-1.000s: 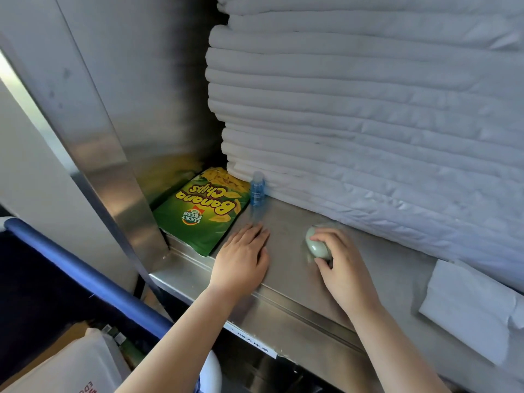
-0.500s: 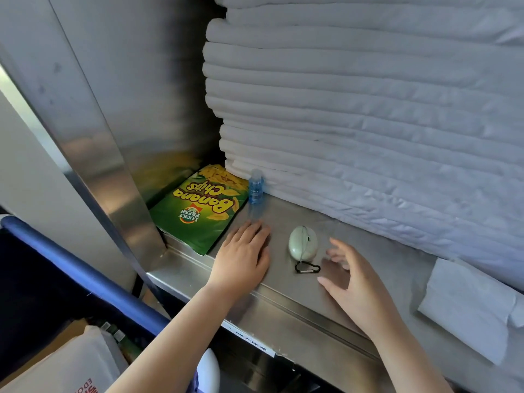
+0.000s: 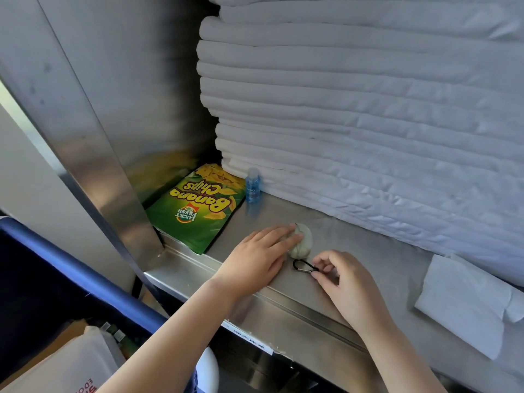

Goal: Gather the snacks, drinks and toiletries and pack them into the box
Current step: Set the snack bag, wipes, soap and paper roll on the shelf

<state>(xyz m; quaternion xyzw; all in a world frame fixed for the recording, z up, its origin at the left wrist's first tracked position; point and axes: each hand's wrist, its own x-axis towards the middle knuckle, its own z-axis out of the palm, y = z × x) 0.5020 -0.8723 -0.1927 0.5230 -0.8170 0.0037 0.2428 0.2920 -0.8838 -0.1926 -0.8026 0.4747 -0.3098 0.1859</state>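
On the steel shelf (image 3: 368, 245) the left hand (image 3: 255, 256) lies with its fingers straight and flat, their tips resting on a small green case (image 3: 304, 245). Just beside it the right hand (image 3: 343, 282) pinches the black clip (image 3: 302, 265) hanging off that case, thumb and fingertips closed on the clip's end. Further back on the left a bag of banana chips (image 3: 195, 214) lies flat, with a small blue bottle (image 3: 252, 185) upright at its corner, close against the stack of white linen (image 3: 354, 109). A folded white paper (image 3: 465, 302) lies well to the right.
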